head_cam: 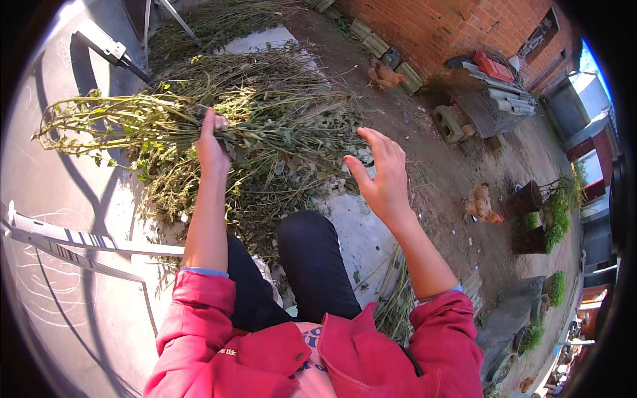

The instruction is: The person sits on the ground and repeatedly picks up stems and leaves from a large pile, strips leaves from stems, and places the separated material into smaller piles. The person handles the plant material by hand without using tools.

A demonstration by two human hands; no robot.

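My left hand [214, 147] is closed around a bundle of leafy plant stalks [119, 119], whose looped ends stick out to the left over the pale floor. The other end of the bundle spreads right across a heap of drying stalks [268, 184]. To the right of the bundle my right hand [380, 174] is raised, fingers and thumb apart, with nothing in it. Its fingertips are near the right edge of the heap. More cut stalks [398, 298] lie on the ground beside my right knee.
A metal frame [89, 239] stands at the left. Chickens [383, 74] walk on the bare dirt at the right. Farther off are a brick wall [423, 30], a wire-mesh coop [477, 99], concrete blocks [445, 124] and potted plants [527, 199]. Behind the heap lies another pile of stalks [219, 25].
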